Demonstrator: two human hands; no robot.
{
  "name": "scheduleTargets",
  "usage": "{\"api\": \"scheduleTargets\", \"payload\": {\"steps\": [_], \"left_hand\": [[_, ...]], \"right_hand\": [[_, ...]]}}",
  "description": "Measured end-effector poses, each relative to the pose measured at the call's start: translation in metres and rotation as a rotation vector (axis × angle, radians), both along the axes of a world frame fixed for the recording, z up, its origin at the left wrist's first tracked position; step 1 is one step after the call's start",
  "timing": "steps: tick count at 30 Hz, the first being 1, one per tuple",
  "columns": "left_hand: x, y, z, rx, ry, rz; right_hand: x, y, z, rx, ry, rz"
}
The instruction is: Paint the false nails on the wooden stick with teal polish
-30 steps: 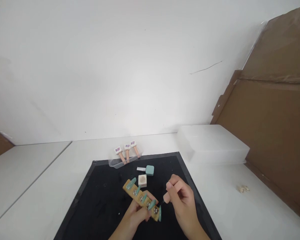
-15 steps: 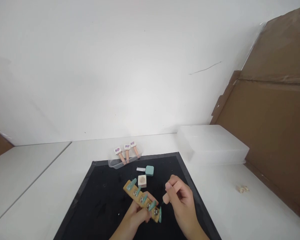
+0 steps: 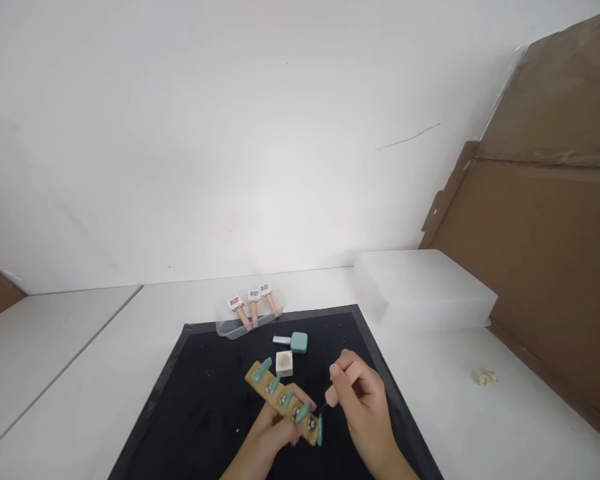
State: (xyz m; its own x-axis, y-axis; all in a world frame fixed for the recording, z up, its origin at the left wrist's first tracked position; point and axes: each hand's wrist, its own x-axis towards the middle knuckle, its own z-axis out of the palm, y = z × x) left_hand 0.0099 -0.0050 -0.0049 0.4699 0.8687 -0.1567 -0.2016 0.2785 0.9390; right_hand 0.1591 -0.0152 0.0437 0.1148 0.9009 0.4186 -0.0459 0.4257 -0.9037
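My left hand (image 3: 270, 435) grips a tan wooden holder (image 3: 281, 399) from below; several teal false nails stand in a row on it. My right hand (image 3: 361, 403) pinches a pink-handled polish brush (image 3: 332, 393), its dark tip just beside the teal nail (image 3: 319, 430) at the holder's near end. Both hands hover over a black mat (image 3: 205, 400). A small cream square bottle (image 3: 285, 363) stands open just behind the holder.
A teal bottle (image 3: 295, 342) lies on its side on the mat. A clear tray (image 3: 240, 325) with three pink-handled bottles sits at the mat's far edge. A white plastic box (image 3: 425, 288) stands at right, brown cardboard (image 3: 550, 253) beyond it, small beige bits (image 3: 485, 377) on the table.
The brush tip has edged slightly down toward the end nail. The holder and left hand barely moved.
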Motion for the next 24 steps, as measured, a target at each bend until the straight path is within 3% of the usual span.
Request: {"api": "scheduleTargets", "payload": {"steps": [24], "left_hand": [[0.0005, -0.0002, 0.0015, 0.004, 0.001, 0.015]], "right_hand": [[0.0003, 0.0010, -0.0023, 0.030, 0.027, 0.032]]}}
